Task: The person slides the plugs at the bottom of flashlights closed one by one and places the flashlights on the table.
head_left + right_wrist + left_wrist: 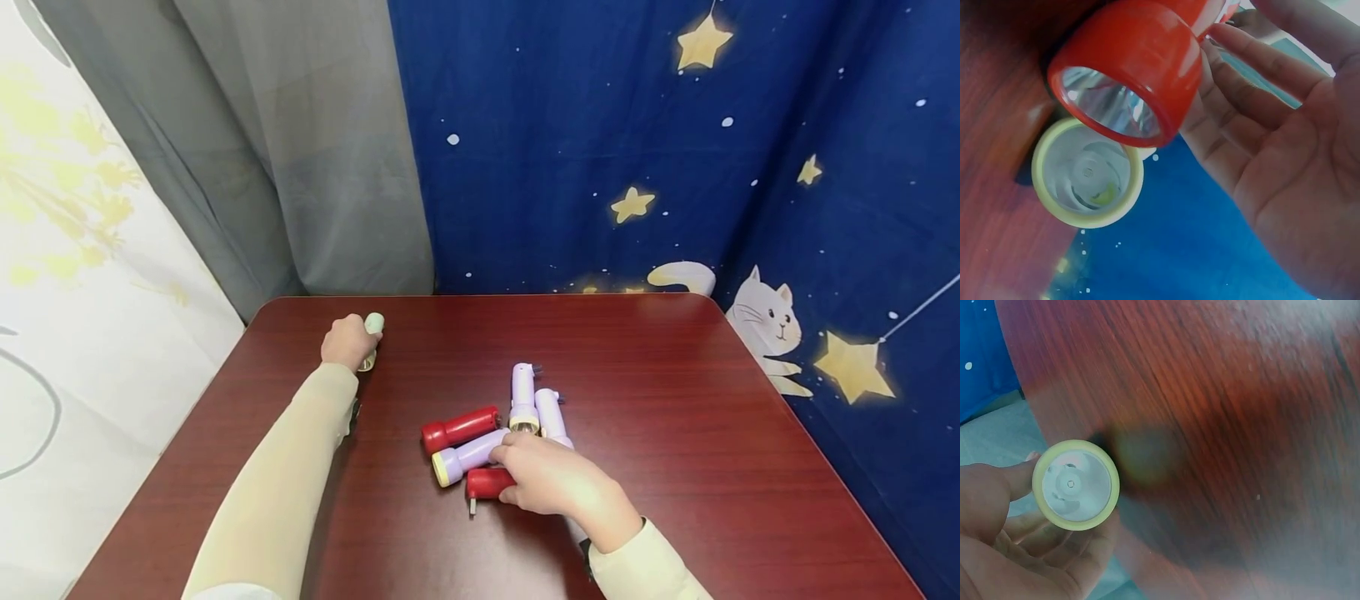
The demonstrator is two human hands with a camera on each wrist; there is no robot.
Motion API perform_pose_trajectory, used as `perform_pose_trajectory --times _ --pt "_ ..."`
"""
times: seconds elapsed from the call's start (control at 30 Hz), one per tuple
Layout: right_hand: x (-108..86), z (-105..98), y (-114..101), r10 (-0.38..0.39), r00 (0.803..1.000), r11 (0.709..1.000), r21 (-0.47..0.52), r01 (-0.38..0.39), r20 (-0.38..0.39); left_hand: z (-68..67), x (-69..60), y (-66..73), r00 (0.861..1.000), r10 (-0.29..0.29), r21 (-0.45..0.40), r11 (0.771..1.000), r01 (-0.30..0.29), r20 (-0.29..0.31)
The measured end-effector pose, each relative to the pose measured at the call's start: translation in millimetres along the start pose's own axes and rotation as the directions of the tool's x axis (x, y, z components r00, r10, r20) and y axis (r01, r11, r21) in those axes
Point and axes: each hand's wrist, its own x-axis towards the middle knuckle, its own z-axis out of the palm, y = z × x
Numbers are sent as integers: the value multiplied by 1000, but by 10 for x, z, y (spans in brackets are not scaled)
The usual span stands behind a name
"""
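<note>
At the table's far left my left hand [348,342] grips a pale green flashlight [374,322]. The left wrist view looks into its yellow-rimmed lens [1076,485], with thumb and fingers curled about the body. My right hand [555,479] is over a group of flashlights near the table's middle. Its fingers [1235,94] lie fairly straight beside a red flashlight [1141,56], seemingly touching it. That red flashlight [489,483] is partly covered by the hand in the head view. Around it lie another red flashlight [459,429] and purple flashlights [472,455] with yellow rims.
Two purple flashlights, one upright-pointing [522,387] and one beside it [551,414], lie just beyond the right hand. The dark red wooden table [675,400] ends at a grey curtain [352,167] and a blue star-patterned curtain [555,125].
</note>
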Motion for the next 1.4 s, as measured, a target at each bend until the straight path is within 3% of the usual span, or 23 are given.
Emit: perform_pose_trajectory --times 0.17,0.37,0.57,0.83,0.97,1.1,1.2,1.4 --pt "20 35 -3 -19 1000 1000 -6 19 -6 -11 2 -15 1000 7 17 1000 -7 14" --pt "55 80 2 -5 1000 999 -51 5 -8 -42 1 47 999 49 56 997 -48 -18" --pt "93 99 8 -30 999 997 -71 29 -20 -103 -95 246 991 128 90 988 -124 -40" --pt "104 107 -1 -31 999 998 -58 31 -13 -184 -291 603 967 253 112 962 -249 -26" --pt "87 146 -23 -22 1000 999 -43 23 13 -209 -458 749 947 322 82 944 -320 -12" --pt "88 187 -32 -26 1000 998 -52 27 9 -263 -703 901 916 400 67 915 -397 -29" --pt "94 203 -30 -33 999 998 -57 33 -6 -319 -948 1015 889 457 54 889 -454 -42" --pt "91 214 -29 -46 999 997 -68 45 -15 -442 -1495 1208 847 529 9 848 -529 -61"
